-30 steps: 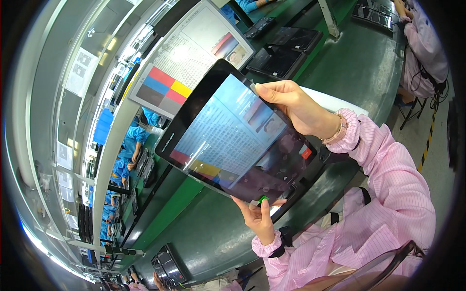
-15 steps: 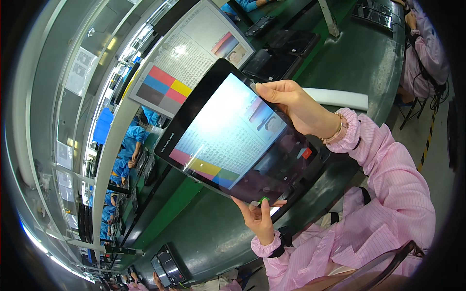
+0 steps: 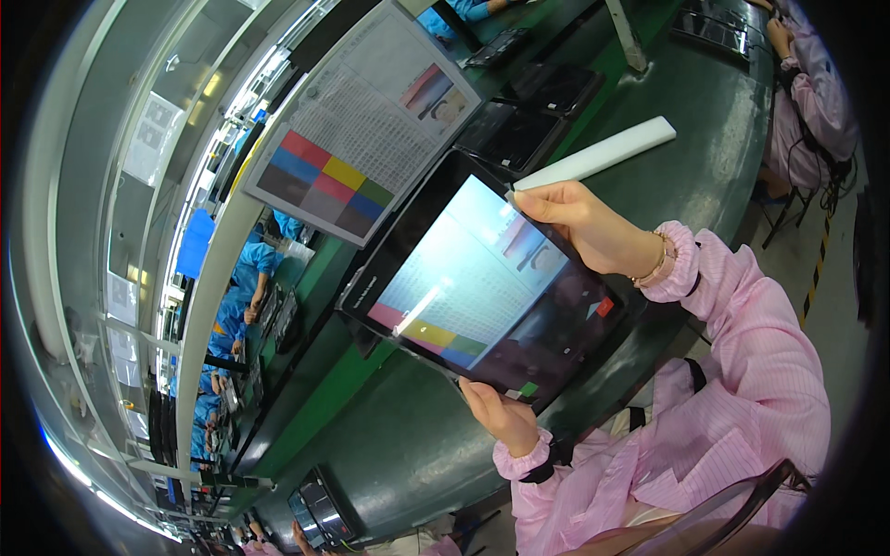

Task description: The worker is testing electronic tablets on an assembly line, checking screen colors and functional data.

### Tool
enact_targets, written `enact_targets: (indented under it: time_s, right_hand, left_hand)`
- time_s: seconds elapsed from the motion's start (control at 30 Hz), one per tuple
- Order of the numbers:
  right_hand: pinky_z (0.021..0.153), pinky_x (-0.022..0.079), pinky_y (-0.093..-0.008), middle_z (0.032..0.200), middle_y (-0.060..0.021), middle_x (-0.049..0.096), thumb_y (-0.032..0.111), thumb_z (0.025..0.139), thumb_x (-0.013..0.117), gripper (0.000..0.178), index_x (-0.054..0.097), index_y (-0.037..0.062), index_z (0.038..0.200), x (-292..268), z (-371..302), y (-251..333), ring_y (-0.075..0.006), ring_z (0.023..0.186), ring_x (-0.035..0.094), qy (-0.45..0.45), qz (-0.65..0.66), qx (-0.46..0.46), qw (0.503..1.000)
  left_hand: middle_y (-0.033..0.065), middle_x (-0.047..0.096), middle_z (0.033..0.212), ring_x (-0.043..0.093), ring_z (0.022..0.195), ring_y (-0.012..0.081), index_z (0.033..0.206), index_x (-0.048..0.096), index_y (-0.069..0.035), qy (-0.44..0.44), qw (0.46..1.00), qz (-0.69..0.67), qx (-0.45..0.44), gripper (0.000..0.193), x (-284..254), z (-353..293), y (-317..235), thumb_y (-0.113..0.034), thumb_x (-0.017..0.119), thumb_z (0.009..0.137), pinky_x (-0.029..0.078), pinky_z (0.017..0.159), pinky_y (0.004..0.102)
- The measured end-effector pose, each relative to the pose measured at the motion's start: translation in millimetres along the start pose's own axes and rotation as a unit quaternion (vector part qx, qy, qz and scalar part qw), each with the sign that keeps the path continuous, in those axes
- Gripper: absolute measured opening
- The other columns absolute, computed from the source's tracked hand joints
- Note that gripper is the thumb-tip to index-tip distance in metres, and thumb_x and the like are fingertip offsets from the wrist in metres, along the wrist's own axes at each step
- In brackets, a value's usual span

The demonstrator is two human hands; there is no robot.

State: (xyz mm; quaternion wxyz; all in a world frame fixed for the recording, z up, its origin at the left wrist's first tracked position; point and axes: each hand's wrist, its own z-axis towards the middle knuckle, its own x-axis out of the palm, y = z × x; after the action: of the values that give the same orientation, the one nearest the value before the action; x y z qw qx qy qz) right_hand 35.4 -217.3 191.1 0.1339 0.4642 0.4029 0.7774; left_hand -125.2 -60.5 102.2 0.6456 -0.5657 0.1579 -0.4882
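A black tablet (image 3: pixel 519 324) with a lit screen is held tilted between my two hands. Its screen shows a picture of a printed chart with colour blocks, plus small red and green marks near the lower edge. My left hand (image 3: pixel 502 417) is closed on the tablet's lower left edge, some fingers hidden by it. At the upper right edge, my right hand (image 3: pixel 593 227) grips the tablet with the thumb on the front; its other fingers are mostly behind. The printed test chart (image 3: pixel 362 120), with text, a photo and coloured squares, stands upright just beyond the tablet.
A white bar (image 3: pixel 603 153) lies beyond my right hand. Dark tablets (image 3: pixel 510 134) rest behind the chart on the green bench (image 3: pixel 408 445). Another device (image 3: pixel 320 505) sits at the lower left. People in blue (image 3: pixel 250 269) work along the far left; a person in pink (image 3: pixel 811 102) sits at the right.
The tablet has moved right and down with both hands, uncovering more of the chart. My left thumb has left the green mark. The white bar has turned, and glare on the chart has gone.
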Motion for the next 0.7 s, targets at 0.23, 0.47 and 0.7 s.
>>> enact_targets:
  time_s: [0.23, 0.47, 0.7]
  right_hand:
    - [0.095, 0.045, -0.0337, 0.126, -0.0207, 0.053, 0.033, 0.097, 0.046, 0.051, 0.044, -0.0076, 0.128, -66.0, 39.2, 24.9, -0.0276, 0.114, 0.055, 0.050, 0.119, -0.028, 0.991]
    - [0.107, 0.032, -0.0345, 0.138, -0.0116, 0.044, 0.035, 0.097, 0.046, 0.050, 0.042, -0.0007, 0.132, -152.3, -5.7, 3.9, -0.0196, 0.127, 0.042, -0.067, -0.238, 0.035, 0.968]
    - [0.111, 0.023, -0.0303, 0.146, -0.0150, 0.031, 0.039, 0.099, 0.040, 0.062, 0.025, -0.0033, 0.142, -182.6, -73.7, -44.3, -0.0207, 0.135, 0.029, -0.031, -0.320, 0.201, 0.925]
  left_hand:
    - [0.0080, 0.057, 0.107, 0.054, 0.097, 0.0157, 0.120, 0.049, 0.002, 0.003, 0.993, 0.035, -0.110, 0.038, 14.9, -18.8, 14.9, -0.029, 0.044, 0.099, 0.042, 0.087, 0.0288]
    - [0.0059, 0.062, 0.103, 0.061, 0.087, 0.0160, 0.117, 0.052, -0.001, 0.007, 0.970, -0.038, -0.240, 0.033, 29.4, -29.6, 59.6, -0.028, 0.043, 0.099, 0.051, 0.075, 0.0296]
    - [0.0099, 0.054, 0.122, 0.049, 0.110, 0.0174, 0.125, 0.048, 0.006, 0.031, 0.976, 0.034, -0.213, 0.042, 33.9, -4.8, 108.9, -0.028, 0.042, 0.100, 0.034, 0.098, 0.0290]
